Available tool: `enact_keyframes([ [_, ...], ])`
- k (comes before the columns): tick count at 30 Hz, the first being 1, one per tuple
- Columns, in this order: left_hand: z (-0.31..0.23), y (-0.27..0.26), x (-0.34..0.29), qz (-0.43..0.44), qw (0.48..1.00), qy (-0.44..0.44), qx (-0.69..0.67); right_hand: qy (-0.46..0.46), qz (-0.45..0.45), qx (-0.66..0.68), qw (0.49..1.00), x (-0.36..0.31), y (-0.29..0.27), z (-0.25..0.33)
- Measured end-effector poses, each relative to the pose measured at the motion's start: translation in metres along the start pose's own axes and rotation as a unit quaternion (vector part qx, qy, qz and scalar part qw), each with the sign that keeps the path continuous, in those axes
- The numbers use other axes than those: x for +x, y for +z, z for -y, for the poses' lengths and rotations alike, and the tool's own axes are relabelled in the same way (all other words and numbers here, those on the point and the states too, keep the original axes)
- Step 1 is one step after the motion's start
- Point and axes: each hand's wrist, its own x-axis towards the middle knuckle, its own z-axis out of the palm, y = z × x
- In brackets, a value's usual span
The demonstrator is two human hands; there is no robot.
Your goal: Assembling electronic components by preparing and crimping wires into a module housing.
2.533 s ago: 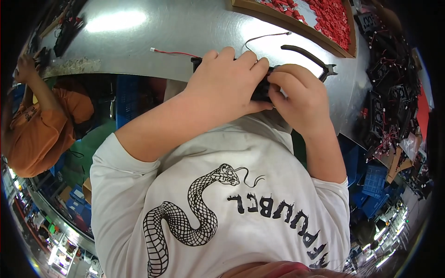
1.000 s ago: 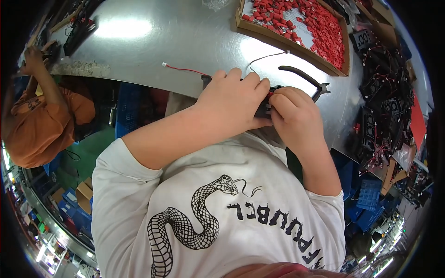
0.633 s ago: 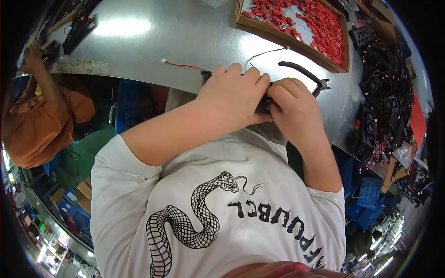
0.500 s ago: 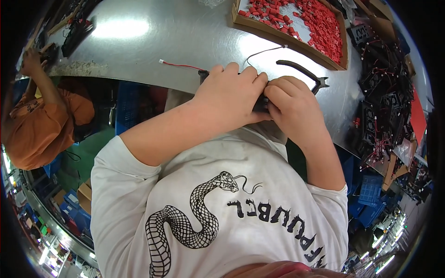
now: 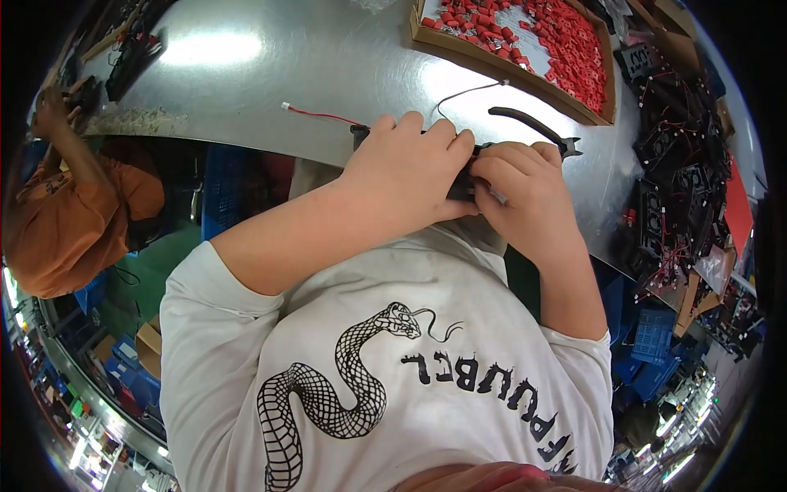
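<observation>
The left hand (image 5: 410,168) is curled over the black unit (image 5: 461,189) at the worktop's (image 5: 246,90) near edge, fingers across the top and thumb on the near side, gripping it firmly. The right hand (image 5: 525,193) has its fingers bent in at the unit's right end; whether they pinch a small piece cannot be told. Work on this unit looks partway along: it is in the grip, not set aside, and the fingers hide what is finished or left there. Its red lead (image 5: 324,114) stretches left to a white plug (image 5: 286,107), joined to nothing. Beyond lie the cutters (image 5: 531,121), held by neither hand, and a thin cable (image 5: 471,88). Farther off, the carton (image 5: 512,74) has plenty of red parts (image 5: 578,74); whether the fan units (image 5: 672,180) heaped at right are done or waiting is unclear.
</observation>
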Motion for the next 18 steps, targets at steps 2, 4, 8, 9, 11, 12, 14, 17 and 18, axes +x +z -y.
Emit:
enact_keyframes([
  [2, 0.000, -0.001, 0.000, 0.003, 1.000, 0.002, -0.005, 0.030, 0.038, 0.029, 0.998, -0.009, -0.011, -0.011],
  [4, 0.001, -0.002, -0.002, 0.016, 1.000, 0.011, 0.011, 0.027, -0.043, -0.051, 0.997, -0.019, -0.019, -0.028],
  [8, 0.015, -0.003, -0.004, 0.002, 0.998, 0.055, -0.034, 0.102, 0.075, -0.128, 0.984, -0.031, -0.010, -0.052],
  [9, 0.022, -0.003, -0.005, 0.016, 0.997, 0.073, -0.031, 0.112, 0.057, -0.114, 0.985, -0.030, -0.010, -0.052],
  [11, 0.026, -0.002, -0.004, 0.032, 0.995, 0.091, -0.028, 0.139, 0.040, -0.096, 0.985, -0.024, 0.001, -0.048],
  [12, 0.027, -0.003, -0.004, 0.024, 0.995, 0.087, -0.032, 0.162, 0.024, -0.075, 0.984, -0.025, 0.009, -0.047],
  [14, 0.029, -0.001, -0.003, 0.016, 0.996, 0.080, -0.033, 0.106, -0.028, -0.098, 0.989, -0.032, 0.018, -0.048],
  [17, 0.030, 0.003, 0.001, -0.015, 0.997, 0.062, -0.038, 0.018, -0.160, 0.061, 0.985, -0.040, 0.006, -0.065],
  [18, 0.030, 0.000, 0.003, 0.000, 0.997, 0.065, -0.044, 0.025, -0.247, 0.167, 0.954, -0.043, 0.003, -0.065],
])
